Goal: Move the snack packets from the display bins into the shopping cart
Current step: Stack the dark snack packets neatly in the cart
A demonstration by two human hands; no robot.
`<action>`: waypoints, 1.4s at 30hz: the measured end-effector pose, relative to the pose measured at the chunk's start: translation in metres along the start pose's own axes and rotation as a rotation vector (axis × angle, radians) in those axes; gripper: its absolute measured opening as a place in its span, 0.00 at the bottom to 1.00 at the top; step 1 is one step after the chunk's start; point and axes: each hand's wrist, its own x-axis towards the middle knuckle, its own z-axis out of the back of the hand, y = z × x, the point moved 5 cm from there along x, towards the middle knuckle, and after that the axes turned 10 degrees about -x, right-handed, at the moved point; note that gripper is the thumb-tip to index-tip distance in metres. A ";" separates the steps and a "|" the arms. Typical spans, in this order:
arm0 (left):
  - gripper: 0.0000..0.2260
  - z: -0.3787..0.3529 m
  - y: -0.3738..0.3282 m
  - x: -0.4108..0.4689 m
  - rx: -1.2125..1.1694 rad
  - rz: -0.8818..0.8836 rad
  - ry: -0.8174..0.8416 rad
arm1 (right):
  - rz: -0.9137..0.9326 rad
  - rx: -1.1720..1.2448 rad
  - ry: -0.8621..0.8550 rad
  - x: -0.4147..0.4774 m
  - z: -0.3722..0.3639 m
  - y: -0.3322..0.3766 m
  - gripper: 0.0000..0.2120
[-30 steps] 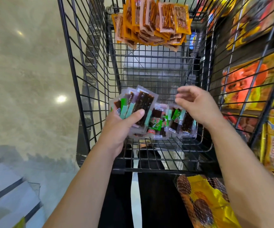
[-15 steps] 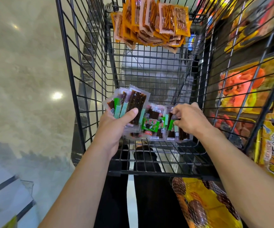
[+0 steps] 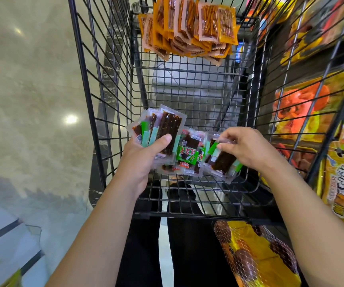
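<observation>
Here, over the near end of the black wire cart (image 3: 187,214), our left hand (image 3: 142,162) grips a fan of glossy clear packets (image 3: 168,126), thumb curled across them. Green-labelled packets (image 3: 187,156) lie heaped in the cart's near end. Our right hand (image 3: 247,150) pinches one flat dark-filled packet (image 3: 224,162) above them.

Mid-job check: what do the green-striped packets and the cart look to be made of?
Green-striped packets: probably thin clear plastic film, glossy; the dark strips show through and the edges are crimped.
Cart: seems to be metal wire with a black coating, slightly glossy; thin rigid bars joined in a grid.
</observation>
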 end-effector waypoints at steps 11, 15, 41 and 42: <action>0.20 -0.027 -0.072 -0.061 -0.033 -0.091 0.078 | 0.025 0.736 -0.350 -0.082 0.097 0.046 0.05; 0.20 -0.042 -0.126 -0.105 -0.051 -0.169 0.120 | 0.043 0.825 -0.462 -0.139 0.143 0.071 0.06; 0.23 -0.209 -0.190 -0.400 0.272 -0.356 1.009 | -0.127 0.942 -1.442 -0.597 0.183 0.090 0.07; 0.23 -0.219 -0.177 -0.410 0.280 -0.356 1.049 | -0.153 0.932 -1.477 -0.614 0.174 0.079 0.06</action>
